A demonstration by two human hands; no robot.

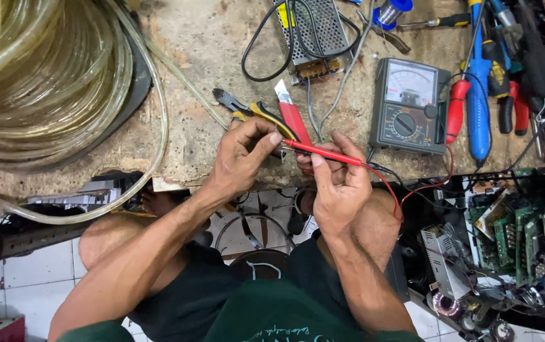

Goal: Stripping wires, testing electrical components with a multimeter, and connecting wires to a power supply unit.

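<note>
My right hand (339, 180) grips a thin red test probe (323, 152) whose red lead runs off toward an analog multimeter (410, 104) on the worn workbench (196, 44). My left hand (244, 155) pinches the probe's tip end, fingers closed around it; what sits between the fingertips is too small to tell. Just behind the hands lie yellow-handled pliers (253, 111) and a red utility knife (293, 114). Both hands hover at the bench's front edge above my knees.
A big coil of clear tubing (44, 76) fills the left of the bench. A perforated metal power supply (314, 31) with black cables lies at the back. Red and blue screwdrivers (475, 95) lie right. Green circuit boards (513, 228) pile up lower right.
</note>
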